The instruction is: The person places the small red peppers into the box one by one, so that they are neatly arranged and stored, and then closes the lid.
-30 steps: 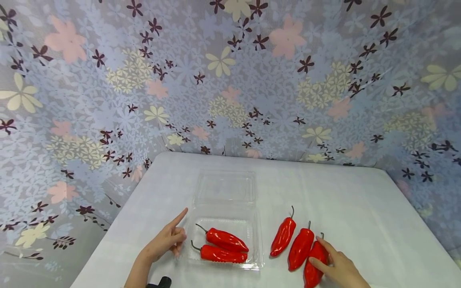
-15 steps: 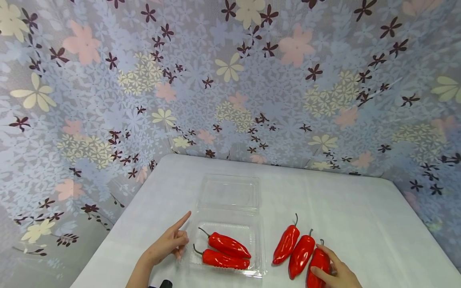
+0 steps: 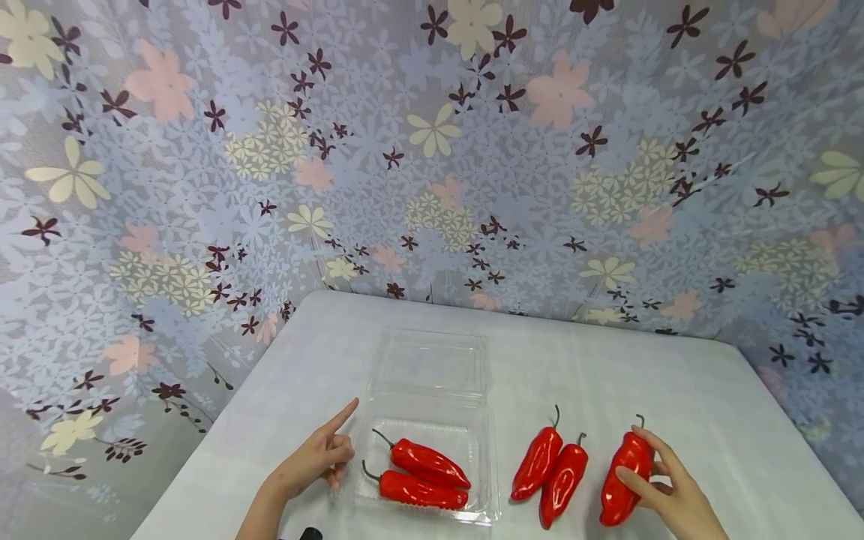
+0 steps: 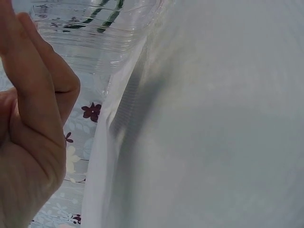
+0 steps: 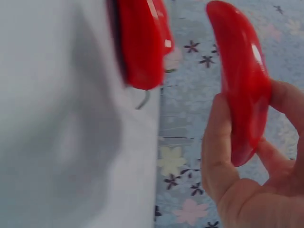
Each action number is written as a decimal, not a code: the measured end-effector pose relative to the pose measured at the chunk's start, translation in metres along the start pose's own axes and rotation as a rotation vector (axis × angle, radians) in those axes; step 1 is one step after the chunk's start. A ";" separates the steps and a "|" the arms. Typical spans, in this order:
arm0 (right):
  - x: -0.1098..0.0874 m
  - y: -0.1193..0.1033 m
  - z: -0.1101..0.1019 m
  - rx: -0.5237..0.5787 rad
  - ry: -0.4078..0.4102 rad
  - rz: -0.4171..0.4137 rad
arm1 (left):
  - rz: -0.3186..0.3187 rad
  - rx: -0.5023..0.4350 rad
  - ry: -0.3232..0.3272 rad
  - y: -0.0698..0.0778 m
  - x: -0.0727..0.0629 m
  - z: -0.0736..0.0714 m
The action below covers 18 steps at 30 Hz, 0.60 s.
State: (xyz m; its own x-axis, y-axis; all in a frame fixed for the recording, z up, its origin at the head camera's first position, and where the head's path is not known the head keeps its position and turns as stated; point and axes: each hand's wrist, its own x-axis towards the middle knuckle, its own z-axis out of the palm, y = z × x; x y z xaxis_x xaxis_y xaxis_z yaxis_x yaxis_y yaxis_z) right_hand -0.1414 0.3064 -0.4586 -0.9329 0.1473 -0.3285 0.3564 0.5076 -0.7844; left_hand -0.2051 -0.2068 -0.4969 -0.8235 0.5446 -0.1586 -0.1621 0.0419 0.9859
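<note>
My right hand [image 3: 668, 491] pinches a glossy red pepper [image 3: 626, 480] between thumb and fingers. In the right wrist view this pepper [image 5: 242, 76] is held up off the table, its stem out of sight. To its left in the head view lie two more red peppers [image 3: 536, 463], side by side on the cloth. A clear plastic clamshell box [image 3: 493, 465] lies with its lid back, and two red peppers [image 3: 421, 489] rest in its base, stems pointing left. My left hand [image 3: 313, 457] is at the box's left side, forefinger extended, the other fingers bent, holding nothing.
A white cloth covers the table [image 3: 641, 390]. Floral fabric [image 3: 432, 150] hangs behind and at both sides. The clear lid [image 3: 432, 360] lies flat toward the back. A small black object [image 3: 310, 533] shows at the bottom edge near my left forearm.
My right hand has picked up the rightmost pepper and moved it right, away from the two beside it. The head view has shifted slightly. My left hand stays by the box.
</note>
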 end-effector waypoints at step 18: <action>0.016 -0.090 0.000 0.118 0.030 -0.547 | 0.002 0.039 -0.009 -0.001 0.000 -0.003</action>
State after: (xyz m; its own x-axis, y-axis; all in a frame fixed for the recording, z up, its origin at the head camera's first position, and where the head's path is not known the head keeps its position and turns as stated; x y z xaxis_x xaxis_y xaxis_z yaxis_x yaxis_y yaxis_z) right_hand -0.1887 0.2628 -0.3932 -0.9840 -0.0855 0.1565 -0.1780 0.4183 -0.8907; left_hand -0.2066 -0.2094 -0.4981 -0.8191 0.5518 -0.1566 -0.1393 0.0735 0.9875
